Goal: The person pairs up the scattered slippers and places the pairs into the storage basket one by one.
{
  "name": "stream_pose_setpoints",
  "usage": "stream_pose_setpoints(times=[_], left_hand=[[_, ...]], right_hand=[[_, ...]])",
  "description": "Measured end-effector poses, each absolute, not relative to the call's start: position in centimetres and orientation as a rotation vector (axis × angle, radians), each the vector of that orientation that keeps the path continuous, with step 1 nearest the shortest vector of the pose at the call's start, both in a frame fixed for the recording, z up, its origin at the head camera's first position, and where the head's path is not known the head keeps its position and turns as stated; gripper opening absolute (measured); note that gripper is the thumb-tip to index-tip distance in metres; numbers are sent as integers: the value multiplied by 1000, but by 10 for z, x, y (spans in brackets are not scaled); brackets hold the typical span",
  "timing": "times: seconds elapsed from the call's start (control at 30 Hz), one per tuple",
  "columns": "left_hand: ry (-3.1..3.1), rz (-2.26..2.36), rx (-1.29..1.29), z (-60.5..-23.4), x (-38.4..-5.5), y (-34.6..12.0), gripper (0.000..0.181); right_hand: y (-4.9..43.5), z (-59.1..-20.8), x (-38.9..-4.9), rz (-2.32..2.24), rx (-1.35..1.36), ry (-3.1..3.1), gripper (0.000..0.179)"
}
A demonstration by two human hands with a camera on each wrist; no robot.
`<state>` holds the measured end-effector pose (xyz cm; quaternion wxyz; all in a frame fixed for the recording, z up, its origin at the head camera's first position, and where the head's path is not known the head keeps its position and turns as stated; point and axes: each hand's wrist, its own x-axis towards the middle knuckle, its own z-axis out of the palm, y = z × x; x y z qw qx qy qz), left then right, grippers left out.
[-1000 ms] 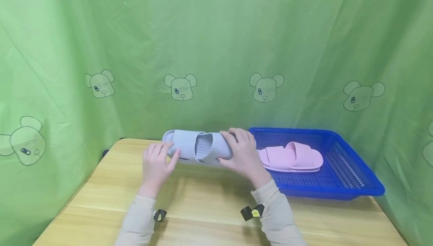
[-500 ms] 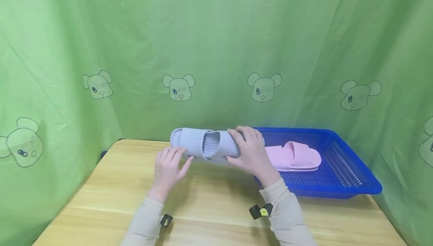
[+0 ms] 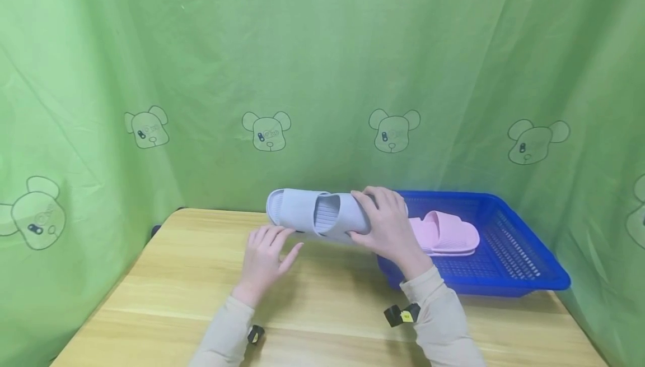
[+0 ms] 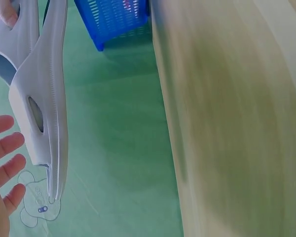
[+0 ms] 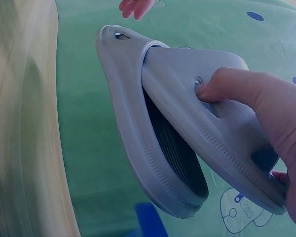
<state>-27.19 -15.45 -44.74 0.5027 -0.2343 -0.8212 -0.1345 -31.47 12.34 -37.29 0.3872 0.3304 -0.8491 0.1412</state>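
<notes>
A pair of pale grey-blue slippers (image 3: 298, 210), one tucked into the other, is held above the table in the head view. My right hand (image 3: 390, 230) grips their right end, its thumb (image 5: 237, 89) pressing by a side hole in the strap. Just below the left end is my left hand (image 3: 264, 260), fingers spread and fairly straight. The left wrist view has its fingertips (image 4: 12, 143) beside the slipper (image 4: 56, 98), seemingly apart from it. A pair of pink slippers (image 3: 453, 238) lies in the blue basket (image 3: 549, 277), its left part hidden behind my right hand.
The basket stands at the back right of the wooden table (image 3: 166, 277). A green curtain (image 3: 322, 75) with printed bear heads hangs behind the table and at both sides.
Both hands and the grey-blue slippers have moved right, toward the basket. My left hand has come away from the slippers' left end and dropped slightly. The pink slippers have stayed put.
</notes>
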Motion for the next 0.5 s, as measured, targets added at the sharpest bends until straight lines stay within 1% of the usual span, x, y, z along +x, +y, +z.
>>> stream_pose_setpoints(times=[0.17, 0.5], left_hand=[[-2000, -329, -593, -447, -270, -150, 38], [-1980, -294, -643, -449, -269, -142, 43]], right_hand=[[132, -369, -315, 335, 836, -2157, 82], [149, -359, -311, 330, 824, -2148, 80]])
